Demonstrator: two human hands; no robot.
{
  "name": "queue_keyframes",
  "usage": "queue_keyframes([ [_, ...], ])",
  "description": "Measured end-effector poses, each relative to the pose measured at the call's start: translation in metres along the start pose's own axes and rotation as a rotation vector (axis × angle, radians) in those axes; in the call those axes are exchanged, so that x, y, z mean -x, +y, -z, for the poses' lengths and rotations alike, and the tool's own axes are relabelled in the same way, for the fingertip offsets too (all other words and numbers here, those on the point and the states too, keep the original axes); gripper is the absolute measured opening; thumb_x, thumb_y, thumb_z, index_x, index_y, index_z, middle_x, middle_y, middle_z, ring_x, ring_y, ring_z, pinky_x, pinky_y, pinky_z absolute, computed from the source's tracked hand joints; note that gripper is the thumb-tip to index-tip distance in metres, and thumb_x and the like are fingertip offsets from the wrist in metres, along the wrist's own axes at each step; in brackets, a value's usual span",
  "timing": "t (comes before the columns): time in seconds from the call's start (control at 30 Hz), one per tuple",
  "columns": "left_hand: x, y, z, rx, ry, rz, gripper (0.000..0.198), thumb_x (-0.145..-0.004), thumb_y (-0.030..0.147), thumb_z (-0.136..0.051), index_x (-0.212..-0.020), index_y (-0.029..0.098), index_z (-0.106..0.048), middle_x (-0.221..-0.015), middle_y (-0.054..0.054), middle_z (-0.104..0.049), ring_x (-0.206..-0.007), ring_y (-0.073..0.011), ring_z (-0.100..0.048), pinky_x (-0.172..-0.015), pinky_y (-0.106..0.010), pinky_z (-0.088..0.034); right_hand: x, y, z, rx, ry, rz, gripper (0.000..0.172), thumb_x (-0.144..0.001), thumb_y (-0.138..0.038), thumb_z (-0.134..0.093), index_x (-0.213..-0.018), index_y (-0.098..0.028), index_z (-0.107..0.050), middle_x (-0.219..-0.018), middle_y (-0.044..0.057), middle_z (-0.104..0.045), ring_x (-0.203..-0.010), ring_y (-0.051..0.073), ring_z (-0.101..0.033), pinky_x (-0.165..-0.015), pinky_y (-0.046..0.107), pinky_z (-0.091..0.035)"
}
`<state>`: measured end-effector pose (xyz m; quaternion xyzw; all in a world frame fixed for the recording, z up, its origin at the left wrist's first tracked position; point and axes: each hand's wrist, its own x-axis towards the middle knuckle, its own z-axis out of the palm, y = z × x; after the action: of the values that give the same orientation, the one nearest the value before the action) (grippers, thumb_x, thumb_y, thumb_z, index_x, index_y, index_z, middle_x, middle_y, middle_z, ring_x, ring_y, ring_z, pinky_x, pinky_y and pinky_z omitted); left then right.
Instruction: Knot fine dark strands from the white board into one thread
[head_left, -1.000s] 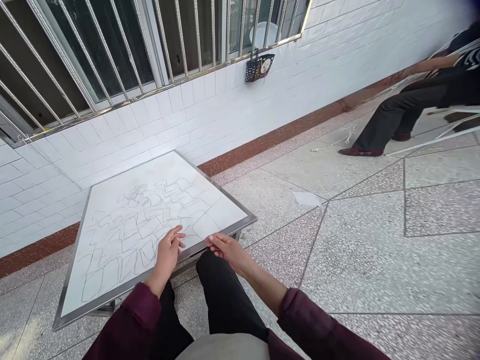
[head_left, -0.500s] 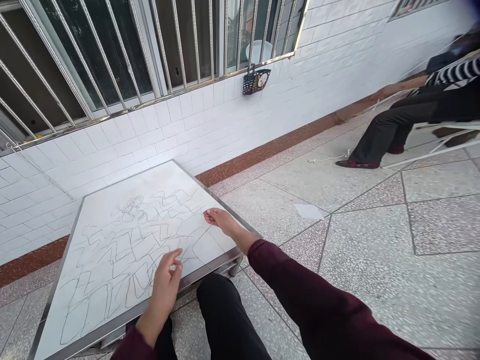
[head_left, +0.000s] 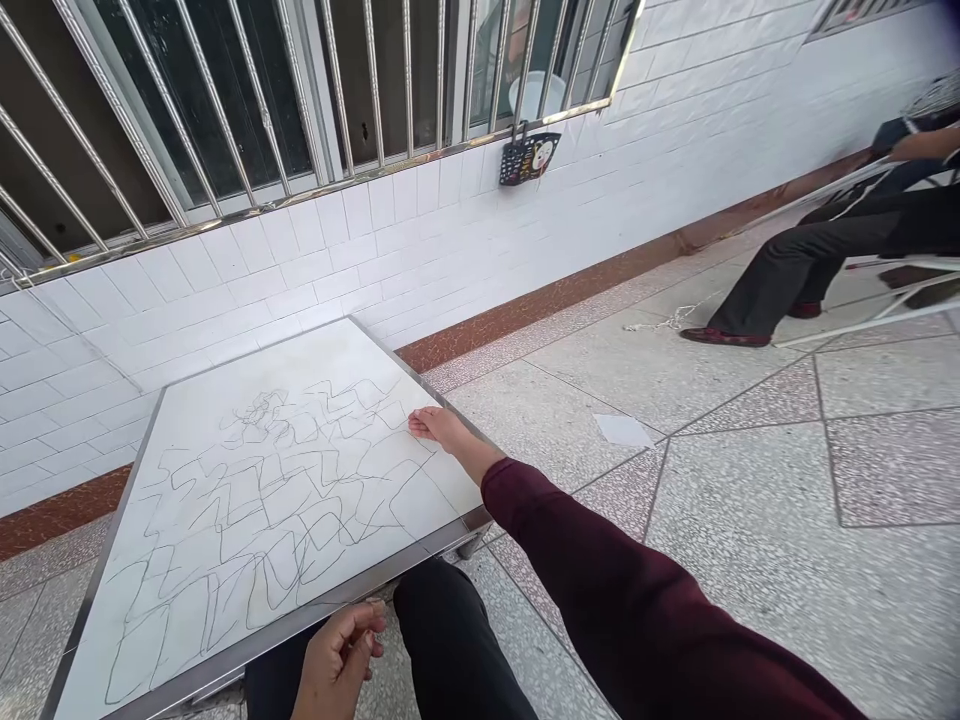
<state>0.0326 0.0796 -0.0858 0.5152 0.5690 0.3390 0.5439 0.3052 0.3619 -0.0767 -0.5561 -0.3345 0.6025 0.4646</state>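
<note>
Thin, dark, bent strands (head_left: 259, 490) spread over a white tabletop (head_left: 225, 370) with a metal edge; I cannot tell whether they are wire or thread. My right hand (head_left: 435, 424) is over the table's right side, its fingers pressed together and pointing left. What it pinches, if anything, is too small to make out. My left hand (head_left: 341, 655) is in front of the near edge, above my lap, with thumb and fingers curled together. A faint thin strand seems to run left from its fingertips.
Behind the table stands a white tiled wall (head_left: 420, 235) with a barred window (head_left: 375, 90). A small dark basket (head_left: 529, 157) hangs from the bars. At right a seated person's leg (head_left: 780, 270) shows, with pale cord (head_left: 660, 322) on the floor. A white sheet (head_left: 624, 430) lies nearer.
My left hand has drawn back from over the table to in front of its near edge, and its fingers have closed. My right hand has stayed at nearly the same spot.
</note>
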Motion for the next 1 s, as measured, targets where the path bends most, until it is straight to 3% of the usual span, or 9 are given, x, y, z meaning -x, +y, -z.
queue_keyframes([
  [0.2, 0.002, -0.003, -0.004, 0.017, -0.064, -0.03, 0.046, -0.081, 0.061, -0.06, -0.103, 0.023, -0.074, -0.097, -0.011, -0.071, -0.077, -0.0206, -0.065, -0.062, -0.028, -0.05, -0.002, 0.006, 0.006, 0.1, -0.003, -0.072, 0.029, -0.096, -0.033, -0.057, -0.121, -0.018, -0.06, -0.124, 0.01, -0.06, -0.103, 0.021, -0.063, -0.088, 0.041, -0.055],
  [0.4, 0.007, -0.003, 0.001, 0.003, -0.094, -0.041, 0.049, -0.084, 0.061, -0.057, -0.111, 0.024, -0.072, -0.101, -0.011, -0.071, -0.081, -0.0221, -0.066, -0.064, -0.029, -0.051, 0.013, 0.007, 0.015, 0.294, -0.003, -0.027, 0.026, -0.097, -0.033, -0.055, -0.119, -0.02, -0.061, -0.124, 0.01, -0.06, -0.102, 0.02, -0.063, -0.088, 0.039, -0.055],
  [0.47, 0.01, -0.002, 0.004, -0.012, -0.134, -0.035, 0.049, -0.085, 0.061, -0.056, -0.114, 0.024, -0.071, -0.105, -0.012, -0.071, -0.086, -0.023, -0.067, -0.067, -0.03, -0.052, 0.025, 0.01, 0.017, 0.388, -0.003, 0.021, 0.025, -0.097, -0.034, -0.055, -0.117, -0.019, -0.061, -0.12, 0.009, -0.062, -0.098, 0.018, -0.063, -0.085, 0.038, -0.055],
  [0.63, 0.024, 0.011, 0.008, -0.053, -0.154, -0.044, 0.051, -0.087, 0.06, -0.054, -0.117, 0.022, -0.069, -0.109, -0.013, -0.072, -0.089, -0.024, -0.067, -0.071, -0.032, -0.053, 0.067, 0.03, 0.022, 0.612, 0.014, 0.243, 0.015, -0.093, -0.027, -0.056, -0.093, -0.017, -0.067, -0.088, 0.004, -0.067, -0.075, 0.016, -0.062, -0.07, 0.031, -0.051],
  [0.83, 0.04, 0.022, 0.012, -0.059, -0.117, -0.049, 0.051, -0.086, 0.059, -0.055, -0.117, 0.02, -0.069, -0.108, -0.013, -0.072, -0.089, -0.0229, -0.066, -0.073, -0.032, -0.051, 0.115, 0.056, 0.023, 0.827, 0.019, 0.464, 0.014, -0.089, -0.021, -0.055, -0.092, -0.021, -0.068, -0.095, 0.004, -0.067, -0.087, 0.019, -0.06, -0.08, 0.031, -0.045],
  [1.0, 0.046, 0.016, 0.019, -0.045, -0.094, -0.074, 0.047, -0.088, 0.056, -0.055, -0.117, 0.021, -0.068, -0.107, -0.012, -0.072, -0.088, -0.0216, -0.065, -0.074, -0.032, -0.051, 0.154, 0.091, 0.001, 0.993, -0.03, 0.52, 0.007, -0.085, -0.024, -0.062, -0.08, -0.021, -0.066, -0.083, 0.002, -0.064, -0.081, 0.018, -0.061, -0.073, 0.027, -0.044],
])
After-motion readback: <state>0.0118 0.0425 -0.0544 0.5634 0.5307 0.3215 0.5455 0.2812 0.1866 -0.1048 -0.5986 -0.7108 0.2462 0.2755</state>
